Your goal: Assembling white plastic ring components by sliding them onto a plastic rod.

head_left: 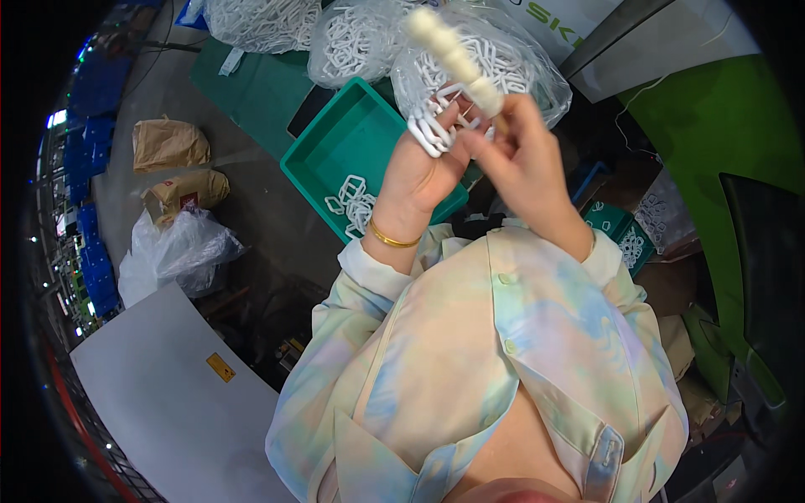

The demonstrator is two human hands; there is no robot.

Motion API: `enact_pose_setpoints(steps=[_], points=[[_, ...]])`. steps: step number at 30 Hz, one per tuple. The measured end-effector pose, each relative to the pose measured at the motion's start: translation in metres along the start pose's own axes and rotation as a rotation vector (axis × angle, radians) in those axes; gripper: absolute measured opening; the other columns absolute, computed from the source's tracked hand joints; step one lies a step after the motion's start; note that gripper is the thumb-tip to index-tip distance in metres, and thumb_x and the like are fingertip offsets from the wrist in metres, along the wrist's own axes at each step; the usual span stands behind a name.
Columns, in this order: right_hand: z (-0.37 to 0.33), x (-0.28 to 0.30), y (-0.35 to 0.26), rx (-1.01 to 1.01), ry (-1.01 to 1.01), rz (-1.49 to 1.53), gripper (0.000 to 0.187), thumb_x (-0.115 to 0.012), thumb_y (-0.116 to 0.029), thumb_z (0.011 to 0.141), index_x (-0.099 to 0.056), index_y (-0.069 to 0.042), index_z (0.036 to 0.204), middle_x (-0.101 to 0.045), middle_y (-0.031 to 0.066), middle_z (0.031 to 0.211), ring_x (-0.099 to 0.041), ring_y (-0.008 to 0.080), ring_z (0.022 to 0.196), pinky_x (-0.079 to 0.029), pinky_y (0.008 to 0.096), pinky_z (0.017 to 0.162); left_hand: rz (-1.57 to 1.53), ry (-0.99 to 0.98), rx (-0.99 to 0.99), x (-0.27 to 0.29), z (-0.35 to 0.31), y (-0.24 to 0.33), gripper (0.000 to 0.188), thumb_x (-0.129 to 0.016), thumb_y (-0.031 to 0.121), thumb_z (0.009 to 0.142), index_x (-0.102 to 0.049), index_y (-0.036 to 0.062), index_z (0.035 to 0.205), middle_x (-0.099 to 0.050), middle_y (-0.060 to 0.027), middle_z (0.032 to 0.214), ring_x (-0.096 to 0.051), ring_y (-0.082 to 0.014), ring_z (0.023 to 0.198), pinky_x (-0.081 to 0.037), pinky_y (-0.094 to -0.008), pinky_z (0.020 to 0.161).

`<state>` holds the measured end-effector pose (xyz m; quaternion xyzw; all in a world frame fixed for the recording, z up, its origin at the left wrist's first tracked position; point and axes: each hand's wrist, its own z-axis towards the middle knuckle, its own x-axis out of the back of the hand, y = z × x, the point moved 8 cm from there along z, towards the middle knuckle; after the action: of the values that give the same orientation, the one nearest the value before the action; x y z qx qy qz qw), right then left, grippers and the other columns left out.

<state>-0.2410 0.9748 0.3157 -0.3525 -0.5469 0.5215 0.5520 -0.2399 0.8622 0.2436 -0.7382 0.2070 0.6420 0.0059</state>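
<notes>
My left hand (429, 172) is closed around several white plastic link-shaped rings (430, 132), bunched at its fingers above the green bin. My right hand (537, 168) is beside it, its fingers closed at the lower end of a cream-coloured, knobby rod (449, 52) that slants up and to the left. The rod and the right fingers are slightly blurred. The two hands meet at the rings, and part of the grip is hidden. Below them, a green plastic bin (303, 141) holds a small pile of similar white rings (353, 204) in its near corner.
Clear bags full of white rings (352, 46) stand along the far side. A smaller green container (602, 220) with rings sits at the right. Brown paper bags (170, 144), a plastic bag (172, 256) and a grey panel (168, 377) are on the left.
</notes>
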Motion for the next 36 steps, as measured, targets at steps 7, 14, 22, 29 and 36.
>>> enact_pose_setpoints(steps=[7,14,22,29,36], points=[[0.008,0.012,0.014,-0.097,0.067,-0.034,0.026,-0.068,-0.014,0.089,-0.048,-0.004,0.103,-0.052,0.0069,0.063,-0.051,0.0162,0.053,-0.043,0.0298,0.052,0.022,0.07,-0.051,-0.009,0.0,0.0,0.032,-0.056,0.005,0.096,-0.05,0.0037,0.128,-0.058,-0.0129,0.125,-0.054,-0.0263,0.12,-0.047,-0.0397,0.103],[0.004,0.001,0.014,-0.048,0.066,-0.021,0.032,-0.071,-0.019,0.087,-0.048,-0.002,0.103,-0.054,0.0074,0.066,-0.052,0.0173,0.055,-0.043,0.0309,0.053,0.047,0.077,-0.03,-0.008,-0.004,-0.006,0.037,-0.051,0.001,0.096,-0.048,0.004,0.133,-0.058,-0.0119,0.125,-0.056,-0.0244,0.117,-0.047,-0.0392,0.103],[-0.009,0.009,0.026,-0.009,-0.099,-0.18,0.02,-0.054,-0.023,0.099,-0.053,-0.003,0.1,-0.058,0.0185,0.067,-0.061,0.0364,0.061,-0.045,0.0415,0.058,-0.004,0.07,-0.109,-0.012,-0.001,0.014,0.039,-0.045,0.003,0.1,-0.041,-0.0005,0.138,-0.049,-0.0173,0.138,-0.047,-0.029,0.13,-0.033,-0.0448,0.117],[-0.016,0.02,0.024,-0.083,-0.062,-0.206,0.023,-0.049,-0.026,0.1,-0.059,-0.005,0.099,-0.06,0.0226,0.072,-0.061,0.0438,0.072,-0.045,0.0462,0.06,-0.039,0.048,-0.096,-0.006,0.001,0.014,0.037,-0.048,0.003,0.098,-0.046,0.0004,0.136,-0.053,-0.0165,0.134,-0.051,-0.0289,0.126,-0.04,-0.0451,0.112],[-0.033,-0.008,0.012,0.003,-0.358,-0.248,0.017,-0.052,-0.024,0.098,-0.055,-0.008,0.093,-0.06,0.0189,0.075,-0.06,0.0417,0.072,-0.046,0.0476,0.06,-0.296,0.047,0.002,-0.013,0.002,0.017,0.043,-0.042,0.004,0.1,-0.036,-0.0037,0.142,-0.042,-0.0199,0.146,-0.036,-0.0335,0.14,-0.029,-0.0486,0.119]])
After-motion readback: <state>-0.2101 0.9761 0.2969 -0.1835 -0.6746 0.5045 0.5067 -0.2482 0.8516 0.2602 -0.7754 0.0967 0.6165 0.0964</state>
